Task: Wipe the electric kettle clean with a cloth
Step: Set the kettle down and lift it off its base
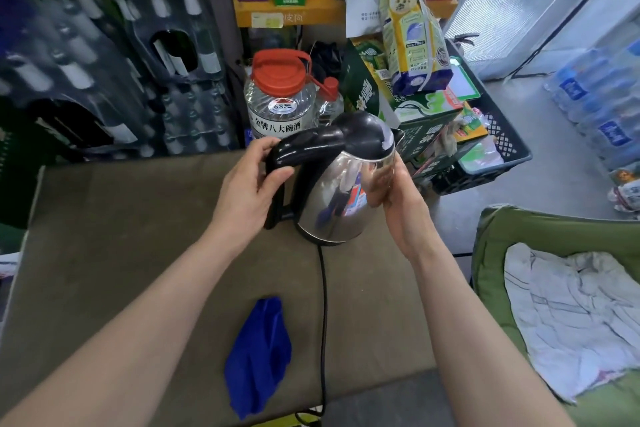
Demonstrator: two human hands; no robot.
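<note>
The kettle (341,180) sits on a brown table (104,253), near the far edge. It has a shiny silver body, a black lid and a black handle. It leans a little toward the left.

The left hand (249,187) is wrapped around the black handle. The thumb lies on the near side of the handle and the fingers curl over the top. The right hand (398,194) is pressed flat against the right side of the silver body, with the fingers close together and lying on the metal. So both hands hold the kettle, one on each side.

A black cord (323,322) runs from the bottom of the kettle toward the near edge of the table and goes over it.

A blue cloth (258,354) lies crumpled on the table, near the front edge, just left of the cord. No hand touches it. It is well apart from the kettle.

Behind the kettle stands a big clear jar (278,100) with a red lid. To the right of the jar is a black crate (498,149) full of boxes and bags. At the far right, a white cloth (571,315) lies on a green seat (495,236).
</note>
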